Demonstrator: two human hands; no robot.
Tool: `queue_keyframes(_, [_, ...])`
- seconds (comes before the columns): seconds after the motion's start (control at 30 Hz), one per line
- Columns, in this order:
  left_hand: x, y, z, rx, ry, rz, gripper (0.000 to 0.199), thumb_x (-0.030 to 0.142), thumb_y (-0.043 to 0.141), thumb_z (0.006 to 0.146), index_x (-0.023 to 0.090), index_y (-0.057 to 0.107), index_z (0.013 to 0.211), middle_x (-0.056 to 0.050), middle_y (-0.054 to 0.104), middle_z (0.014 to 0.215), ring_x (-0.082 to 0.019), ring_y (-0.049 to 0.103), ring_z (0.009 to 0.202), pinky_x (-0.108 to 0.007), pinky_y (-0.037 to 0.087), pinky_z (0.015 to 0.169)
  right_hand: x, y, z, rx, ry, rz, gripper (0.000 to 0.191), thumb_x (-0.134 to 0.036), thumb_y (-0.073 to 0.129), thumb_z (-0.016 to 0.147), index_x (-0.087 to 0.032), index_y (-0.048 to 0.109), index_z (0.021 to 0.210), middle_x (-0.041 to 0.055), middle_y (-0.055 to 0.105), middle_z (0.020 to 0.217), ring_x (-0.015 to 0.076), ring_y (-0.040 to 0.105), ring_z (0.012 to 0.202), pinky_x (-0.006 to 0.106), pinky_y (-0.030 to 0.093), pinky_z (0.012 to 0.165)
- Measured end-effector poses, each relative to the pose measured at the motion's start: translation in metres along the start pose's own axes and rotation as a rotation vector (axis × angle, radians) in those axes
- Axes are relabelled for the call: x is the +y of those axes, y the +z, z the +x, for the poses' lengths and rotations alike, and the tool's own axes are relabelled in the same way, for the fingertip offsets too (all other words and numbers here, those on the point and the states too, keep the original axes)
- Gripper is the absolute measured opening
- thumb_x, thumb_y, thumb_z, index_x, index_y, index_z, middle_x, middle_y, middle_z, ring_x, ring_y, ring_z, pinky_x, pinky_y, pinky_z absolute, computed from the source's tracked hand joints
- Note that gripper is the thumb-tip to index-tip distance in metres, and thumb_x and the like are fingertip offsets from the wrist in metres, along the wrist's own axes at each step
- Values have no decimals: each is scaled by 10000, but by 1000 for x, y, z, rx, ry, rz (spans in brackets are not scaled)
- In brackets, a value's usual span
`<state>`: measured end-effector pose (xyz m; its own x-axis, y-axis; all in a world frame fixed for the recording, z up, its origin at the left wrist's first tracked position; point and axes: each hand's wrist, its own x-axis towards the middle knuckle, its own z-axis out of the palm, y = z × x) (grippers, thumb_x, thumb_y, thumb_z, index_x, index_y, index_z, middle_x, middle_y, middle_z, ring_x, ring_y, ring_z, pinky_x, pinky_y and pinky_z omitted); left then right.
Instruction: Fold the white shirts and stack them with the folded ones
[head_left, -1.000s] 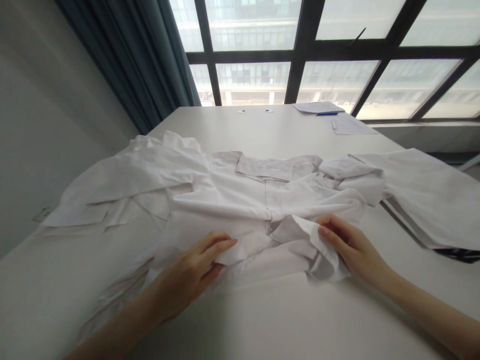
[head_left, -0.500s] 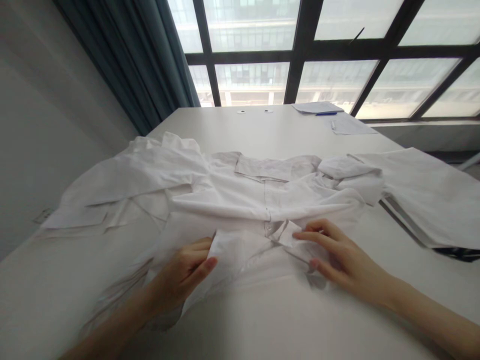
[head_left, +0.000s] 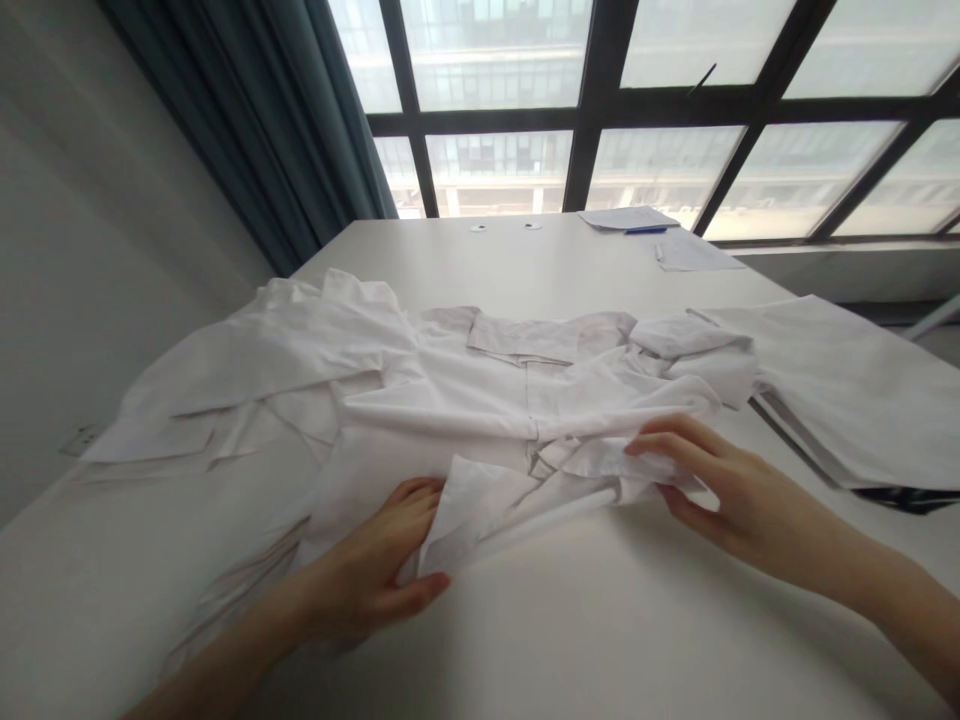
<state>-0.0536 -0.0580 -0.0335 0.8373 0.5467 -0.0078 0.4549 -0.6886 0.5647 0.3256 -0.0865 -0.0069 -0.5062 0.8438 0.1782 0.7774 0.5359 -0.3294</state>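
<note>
A white shirt [head_left: 450,395] lies spread on the white table, collar away from me and button placket down its middle. My left hand [head_left: 390,560] is at the near left edge of the shirt, its fingers partly under a raised flap of cloth and its thumb apart from them. On the right, my right hand [head_left: 720,490] has the near edge of the shirt between fingers and thumb, where the cloth is bunched and slightly lifted. The left sleeve side is rumpled towards the far left.
Folded white cloth [head_left: 862,390] lies at the right over something dark. Papers [head_left: 630,217] and a blue pen [head_left: 646,230] are at the far right of the table [head_left: 450,260]. Beyond stand windows and a dark blue curtain [head_left: 262,120].
My right hand has moved right, drawing the near edge of the shirt with it. My left hand's thumb has moved away from the cloth and its fingers have spread flatter.
</note>
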Motion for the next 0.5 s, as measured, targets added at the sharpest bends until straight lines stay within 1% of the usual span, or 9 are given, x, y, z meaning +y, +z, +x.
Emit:
queue_keyframes(0.07, [-2,1,-2,12,-10,11,572,318,504,918,230,350,1462,-100,468,1461,-305,386,1353,-441,328,1125,-2,-2,1,58,-35,-6,294,-162,487,903,-247,523,1182,108,561,1216,210,658,944,337,556,793])
queue_keyframes(0.13, [-3,3,-3,9,-31,24,570,341,479,932,228,340,1473,-105,439,1486,-311,372,1363,-452,320,1129,-3,-1,3,126,-91,-54,247,-153,489,918,-228,549,1146,114,579,1179,211,650,950,325,549,771])
queue_keyframes(0.23, [-3,4,-4,2,-60,22,547,339,440,947,218,351,1473,-110,429,1494,-308,368,1368,-463,308,1139,-3,0,5,164,-298,-184,224,-126,492,928,-224,611,1089,111,614,1162,249,614,1054,369,529,831])
queue_keyframes(0.3, [-1,3,-3,2,-66,13,529,323,421,953,219,363,1468,-108,442,1484,-300,385,1358,-467,310,1140,-2,0,6,133,-422,-249,214,-154,502,942,-230,652,1075,100,640,1164,267,588,1107,410,509,889])
queue_keyframes(0.33, [-1,3,-2,-1,-67,9,521,315,416,955,222,368,1465,-105,448,1480,-295,393,1353,-467,314,1139,-1,0,5,109,-452,-272,219,-174,508,948,-233,665,1089,95,647,1181,268,583,1122,422,501,910])
queue_keyframes(0.4, [0,3,-1,5,-59,7,508,302,411,956,226,379,1458,-101,457,1472,-289,402,1347,-469,323,1136,3,1,4,53,-453,-311,237,-234,529,952,-246,671,1142,87,627,1271,274,566,1169,448,487,944])
queue_keyframes(0.5, [-2,4,-1,23,-53,9,500,293,412,958,217,386,1452,-106,459,1468,-294,392,1351,-480,327,1136,11,5,-1,-31,-443,-349,312,-355,568,940,-275,647,1231,68,547,1416,294,526,1251,486,463,988])
